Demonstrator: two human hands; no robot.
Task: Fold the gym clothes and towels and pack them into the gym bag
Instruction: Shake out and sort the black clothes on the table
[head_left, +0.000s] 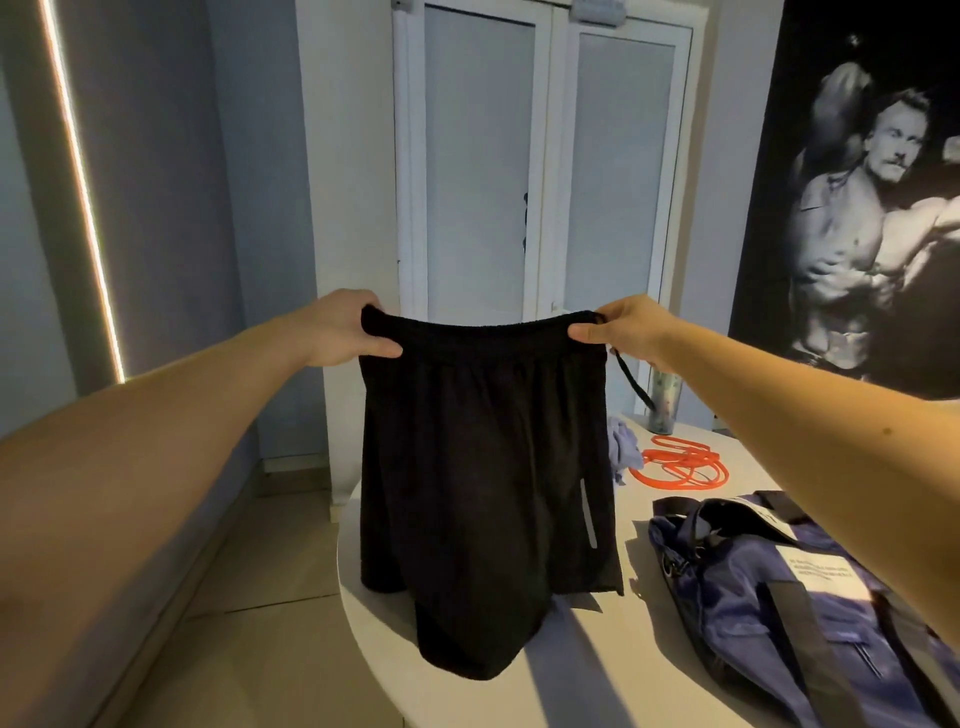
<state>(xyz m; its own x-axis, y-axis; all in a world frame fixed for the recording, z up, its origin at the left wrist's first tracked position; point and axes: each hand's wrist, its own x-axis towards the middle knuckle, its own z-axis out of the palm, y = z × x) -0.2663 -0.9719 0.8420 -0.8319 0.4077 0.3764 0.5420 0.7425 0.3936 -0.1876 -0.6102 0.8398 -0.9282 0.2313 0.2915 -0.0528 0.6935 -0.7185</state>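
Early in the task, by the look of it. Found shorts (483, 467) unfolded, hung in the air over the left part of the tabletop (597, 675), with hems at or just above it; could not tell which. Saw nothing folded. Noted bag (779, 582) slumped at the right edge; could not see inside. Noted purple cloth (621, 447) crumpled near the far edge, beside orange band (680, 467) and tumbler (664, 402). Judged all folding and packing left to do.

Pinched waistband at one end with left hand (337, 330), thumb in front, and at the other with right hand (628, 327). Stretched both arms forward, hands well apart and level, with waistband spread between.
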